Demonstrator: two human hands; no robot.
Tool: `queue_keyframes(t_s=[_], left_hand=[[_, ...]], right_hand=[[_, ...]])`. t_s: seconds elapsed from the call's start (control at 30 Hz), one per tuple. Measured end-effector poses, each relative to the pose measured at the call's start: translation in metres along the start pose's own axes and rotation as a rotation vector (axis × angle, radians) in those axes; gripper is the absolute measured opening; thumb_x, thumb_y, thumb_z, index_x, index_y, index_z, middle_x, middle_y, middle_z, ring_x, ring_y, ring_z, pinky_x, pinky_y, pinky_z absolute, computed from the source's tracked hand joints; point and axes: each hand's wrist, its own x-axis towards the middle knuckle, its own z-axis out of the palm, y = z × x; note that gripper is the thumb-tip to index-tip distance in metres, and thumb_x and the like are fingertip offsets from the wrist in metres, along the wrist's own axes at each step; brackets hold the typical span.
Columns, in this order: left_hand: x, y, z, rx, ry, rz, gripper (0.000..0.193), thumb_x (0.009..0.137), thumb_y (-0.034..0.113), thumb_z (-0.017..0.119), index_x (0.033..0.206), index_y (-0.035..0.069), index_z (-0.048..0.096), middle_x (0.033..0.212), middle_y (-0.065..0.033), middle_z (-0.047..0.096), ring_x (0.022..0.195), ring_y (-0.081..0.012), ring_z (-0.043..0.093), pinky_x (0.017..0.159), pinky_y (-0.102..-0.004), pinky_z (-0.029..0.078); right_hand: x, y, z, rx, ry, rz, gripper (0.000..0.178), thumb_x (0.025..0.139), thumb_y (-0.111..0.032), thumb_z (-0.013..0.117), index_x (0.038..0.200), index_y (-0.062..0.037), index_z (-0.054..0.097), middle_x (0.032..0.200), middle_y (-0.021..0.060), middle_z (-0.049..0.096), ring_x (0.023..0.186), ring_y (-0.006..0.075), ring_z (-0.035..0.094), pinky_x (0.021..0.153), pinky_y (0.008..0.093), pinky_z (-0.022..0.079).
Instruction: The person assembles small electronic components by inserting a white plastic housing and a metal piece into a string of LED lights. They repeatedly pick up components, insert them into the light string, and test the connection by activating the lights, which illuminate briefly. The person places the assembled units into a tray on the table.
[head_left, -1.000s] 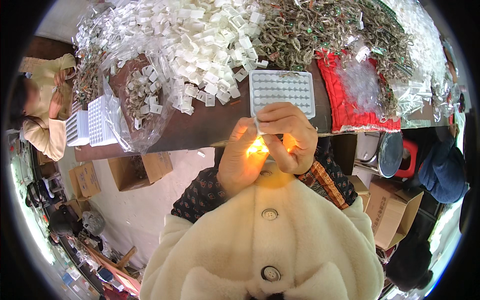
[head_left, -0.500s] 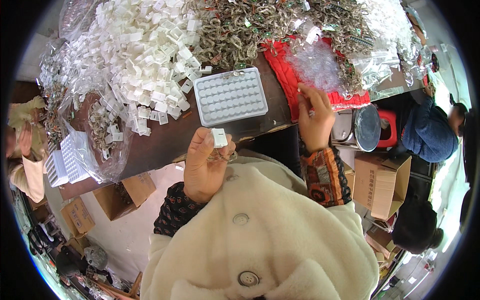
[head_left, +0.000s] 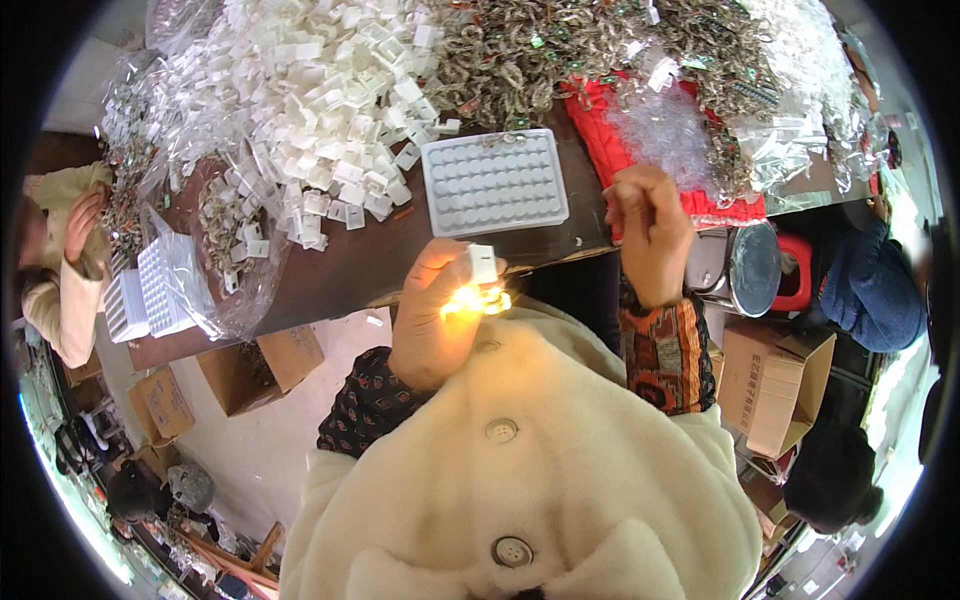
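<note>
My left hand (head_left: 432, 318) is raised in front of my cream coat and grips a small white plastic clip (head_left: 483, 264) with a shiny metal piece (head_left: 478, 299) glinting under it. My right hand (head_left: 650, 232) hovers beside the table edge with its fingers curled and pinched; whether anything is in it cannot be made out. Just beyond both hands a white moulded tray (head_left: 494, 183) with rows of round pockets lies on the dark table (head_left: 345, 275). Behind it are a heap of white plastic clips (head_left: 310, 90) and a heap of metal parts (head_left: 520, 60).
A red cloth (head_left: 600, 140) and clear bags (head_left: 665, 125) lie at the right of the table. Another person (head_left: 60, 270) sits at the left beside stacked white trays (head_left: 150, 290). Cardboard boxes (head_left: 775, 385) stand on the floor, with a metal pot (head_left: 745, 270) to the right.
My two hands, first together at the clip, have come apart. The right hand lifted away to the right toward the red cloth, while the left hand stayed holding the clip and metal piece.
</note>
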Motion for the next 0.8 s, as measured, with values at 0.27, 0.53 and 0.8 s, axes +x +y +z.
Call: queue_keyframes(t_s=[0.27, 0.53, 0.8], left_hand=[[-0.003, 0.007, -0.001, -0.068, -0.074, 0.000, 0.015, 0.096, 0.014, 0.065, 0.108, 0.007, 0.061, 0.106, -0.0067, 0.067, 0.094, -0.0144, 0.061, 0.083, -0.0309, 0.048], [-0.003, 0.016, -0.007, -0.001, -0.166, 0.024, 0.013, 0.097, 0.011, 0.065, 0.107, 0.004, 0.062, 0.105, -0.0062, 0.067, 0.093, -0.0113, 0.062, 0.080, -0.0283, 0.051], [-0.007, 0.022, -0.010, 0.115, -0.049, 0.156, 0.014, 0.090, -0.001, 0.069, 0.104, 0.000, 0.064, 0.097, -0.0064, 0.069, 0.085, -0.0107, 0.064, 0.075, -0.0250, 0.053]], right_hand=[[-0.013, -0.063, 0.038, 0.143, -0.441, -0.440, 0.031, 0.083, 0.011, 0.060, 0.110, -0.0027, 0.069, 0.094, 0.0107, 0.065, 0.079, 0.0232, 0.063, 0.069, 0.0310, 0.052], [-0.005, -0.065, 0.040, 0.056, -0.566, -0.579, 0.055, 0.070, 0.005, 0.063, 0.124, -0.0041, 0.063, 0.092, 0.0083, 0.065, 0.078, 0.0263, 0.061, 0.068, 0.0361, 0.052], [-0.011, -0.076, 0.041, 0.058, -0.505, -0.291, 0.022, 0.078, 0.008, 0.067, 0.097, -0.0027, 0.063, 0.088, 0.0106, 0.065, 0.079, 0.0293, 0.064, 0.069, 0.0361, 0.053]])
